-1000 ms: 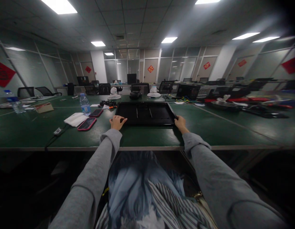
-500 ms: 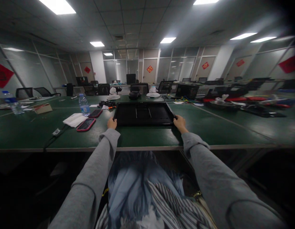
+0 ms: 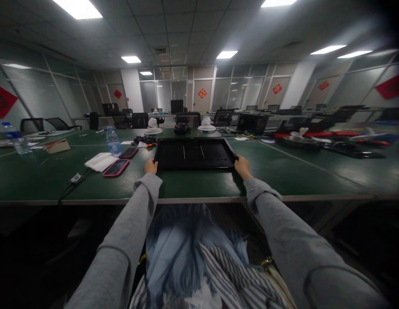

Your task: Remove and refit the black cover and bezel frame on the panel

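A flat black tray-like panel point(image 3: 194, 153) lies on the green table point(image 3: 199, 180) in front of me. My left hand point(image 3: 150, 166) grips its near left corner, fingers curled over the edge. At the near right corner my right hand point(image 3: 242, 165) is closed on the rim in the same way. Both grey sleeves stretch forward from the bottom of the view.
Two phones in pink cases point(image 3: 116, 167) point(image 3: 130, 152), a white cloth point(image 3: 101, 161) and a water bottle point(image 3: 113, 140) lie to the left. A cable with a plug point(image 3: 77, 177) runs off the table edge. Small fans point(image 3: 206, 125), chairs and cluttered tables stand behind.
My left hand slid from lying on top of the panel's near edge to gripping its left corner. The panel sits slightly further away.
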Motion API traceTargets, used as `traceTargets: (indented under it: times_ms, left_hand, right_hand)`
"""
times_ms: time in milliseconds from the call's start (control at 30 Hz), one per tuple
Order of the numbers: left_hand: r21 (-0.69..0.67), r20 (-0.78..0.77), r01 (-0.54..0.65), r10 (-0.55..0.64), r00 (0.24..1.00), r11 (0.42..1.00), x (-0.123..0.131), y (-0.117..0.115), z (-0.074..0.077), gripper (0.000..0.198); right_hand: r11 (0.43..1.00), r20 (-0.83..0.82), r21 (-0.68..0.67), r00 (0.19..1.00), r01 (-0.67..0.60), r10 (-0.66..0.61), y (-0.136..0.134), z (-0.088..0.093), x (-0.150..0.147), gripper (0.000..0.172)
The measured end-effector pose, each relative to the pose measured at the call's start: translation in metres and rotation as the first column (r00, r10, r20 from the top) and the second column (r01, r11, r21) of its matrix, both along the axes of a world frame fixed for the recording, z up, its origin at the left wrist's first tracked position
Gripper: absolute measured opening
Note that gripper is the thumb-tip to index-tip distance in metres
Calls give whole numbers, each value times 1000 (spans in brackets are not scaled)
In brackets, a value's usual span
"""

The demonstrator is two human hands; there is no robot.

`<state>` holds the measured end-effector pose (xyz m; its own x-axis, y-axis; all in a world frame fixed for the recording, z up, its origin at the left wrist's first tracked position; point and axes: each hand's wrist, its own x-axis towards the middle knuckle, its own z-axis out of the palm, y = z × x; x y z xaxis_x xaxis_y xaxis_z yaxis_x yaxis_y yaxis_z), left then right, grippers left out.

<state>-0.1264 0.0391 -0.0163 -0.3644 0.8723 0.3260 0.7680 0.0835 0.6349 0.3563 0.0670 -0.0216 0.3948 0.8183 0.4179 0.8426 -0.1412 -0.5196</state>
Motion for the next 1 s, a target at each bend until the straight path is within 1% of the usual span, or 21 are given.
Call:
traceTargets:
  times_ms: [233,467,600,733,900,1000]
  left_hand:
    - [1,54,-4,4,999,1000,0,4,-1,28]
    - [-16,131,-70,71,989,997,1,4,2,27]
    - [-17,167,-82,84,982,996,2,0,6,28]
    - [-18,173,-91,93,980,996,3,-2,7,29]
    - [-18,138,-102,104,985,995,7,-5,9,30]
    - [-35,126,-111,115,985,993,8,-8,10,32]
  right_hand:
    - [1000,15,-21,1000,-3,3,3,0,3,50]
    - [1000,-16,-17,1000,11,-11,3,-2,3,53]
    - [1000,-42,-18,999,11,-12,2,0,2,55]
    - [1000,-61,-8,998,12,-13,1,2,1,54]
    - [996,-124,64,991,57,-49,-4,5,-2,50]
    - [996,-138,60,989,67,-58,-7,7,-4,49]
